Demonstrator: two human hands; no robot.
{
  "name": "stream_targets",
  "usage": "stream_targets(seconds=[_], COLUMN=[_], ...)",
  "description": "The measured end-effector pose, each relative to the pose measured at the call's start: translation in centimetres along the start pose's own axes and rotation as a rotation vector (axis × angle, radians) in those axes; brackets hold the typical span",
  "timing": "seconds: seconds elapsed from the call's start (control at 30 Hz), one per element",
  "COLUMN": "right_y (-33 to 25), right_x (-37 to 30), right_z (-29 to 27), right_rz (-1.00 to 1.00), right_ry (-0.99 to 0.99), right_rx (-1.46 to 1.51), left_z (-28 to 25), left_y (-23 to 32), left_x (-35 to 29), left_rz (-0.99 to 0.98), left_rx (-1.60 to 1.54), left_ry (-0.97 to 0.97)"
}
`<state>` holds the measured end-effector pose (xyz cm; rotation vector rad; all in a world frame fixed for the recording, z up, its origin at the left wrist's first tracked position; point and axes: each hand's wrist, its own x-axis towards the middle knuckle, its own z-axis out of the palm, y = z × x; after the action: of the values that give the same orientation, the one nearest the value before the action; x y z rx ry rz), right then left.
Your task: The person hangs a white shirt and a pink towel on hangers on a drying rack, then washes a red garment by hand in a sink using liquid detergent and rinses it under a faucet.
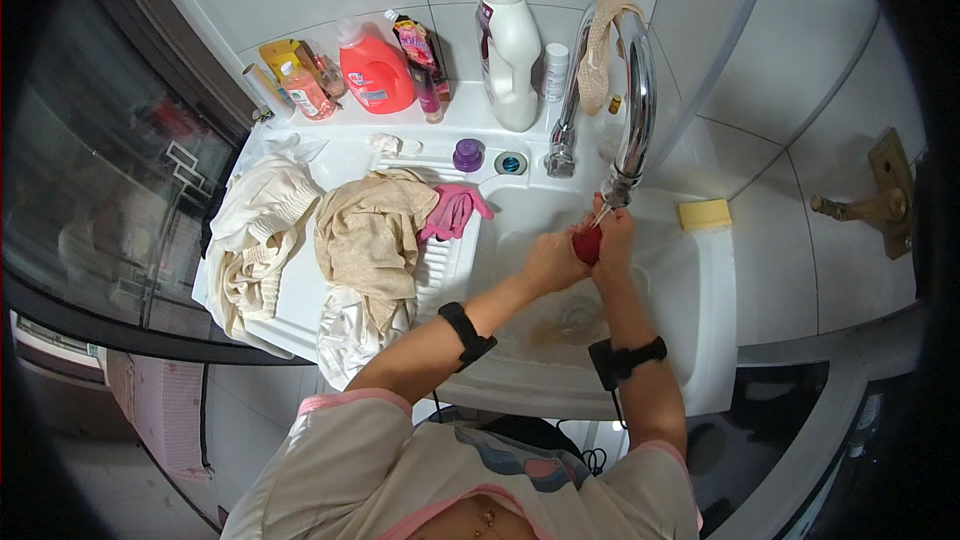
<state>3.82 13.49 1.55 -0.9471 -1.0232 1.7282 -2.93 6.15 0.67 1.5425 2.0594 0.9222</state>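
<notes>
Under the running chrome faucet (637, 125), both my hands are closed round a small, dark red item (587, 244), perhaps a wet cloth; its exact kind cannot be made out. My left hand (554, 262) grips it from the left, while the fingers of my right hand (615, 237) wrap its right side. Water falls from the spout onto the item and my fingers. Below them, the white sink basin (660, 310) holds some brownish water around its drain.
On the washboard left of the basin lie a beige garment (370, 225), a pink cloth (455, 212), a white satin piece (360, 330) and a cream knit (262, 210). Detergent bottles (512, 55) line the back ledge. A yellow sponge (705, 215) sits at the right rim; beige fabric (597, 55) drapes over the faucet.
</notes>
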Motion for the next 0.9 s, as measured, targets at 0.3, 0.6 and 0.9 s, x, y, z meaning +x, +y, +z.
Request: stream_targets(seconds=[0.3,0.6,0.9], right_y=[0.4,1.3,-2.7], right_x=[-3.0,-3.0,-1.7], right_z=[-2.5,-3.8,-2.5], right_rz=[0.45,0.283,0.039], right_ry=[-0.238,-0.082,-0.459], right_rx=[0.361,0.088,-0.33], left_z=[-2.3,-2.9,0.7], left_y=[0.1,-0.2,-2.2], left_x=[0.0,0.2,-0.7], left_rz=[-0.245,-0.542,-0.731], left_rx=[-0.801,-1.171,-1.842], left_ry=[-0.216,0.109,-0.187])
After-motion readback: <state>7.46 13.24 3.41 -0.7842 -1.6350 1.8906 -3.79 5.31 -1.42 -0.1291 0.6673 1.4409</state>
